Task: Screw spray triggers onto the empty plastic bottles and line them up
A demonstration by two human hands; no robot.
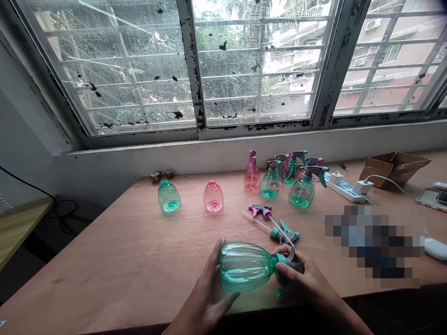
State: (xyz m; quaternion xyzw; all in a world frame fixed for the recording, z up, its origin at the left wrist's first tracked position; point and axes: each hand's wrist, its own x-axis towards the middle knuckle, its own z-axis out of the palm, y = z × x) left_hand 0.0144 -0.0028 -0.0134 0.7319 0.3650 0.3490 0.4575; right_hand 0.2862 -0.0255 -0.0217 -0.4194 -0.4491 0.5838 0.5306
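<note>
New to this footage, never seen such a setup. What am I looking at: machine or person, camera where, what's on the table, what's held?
No machine: these are a person's bare left hand and right hand. The single picture comes from a head-worn camera, looking forward and down.

The held green bottle is tipped on its side. The right hand grips its neck and the spray head there; the left hand is spread open at its base.

On the wooden table stand a headless green bottle, a headless pink bottle and a group of bottles with spray heads. Two loose spray heads lie nearer. Rightward are a power strip, a cardboard box and a pixelated patch I can't identify.
</note>
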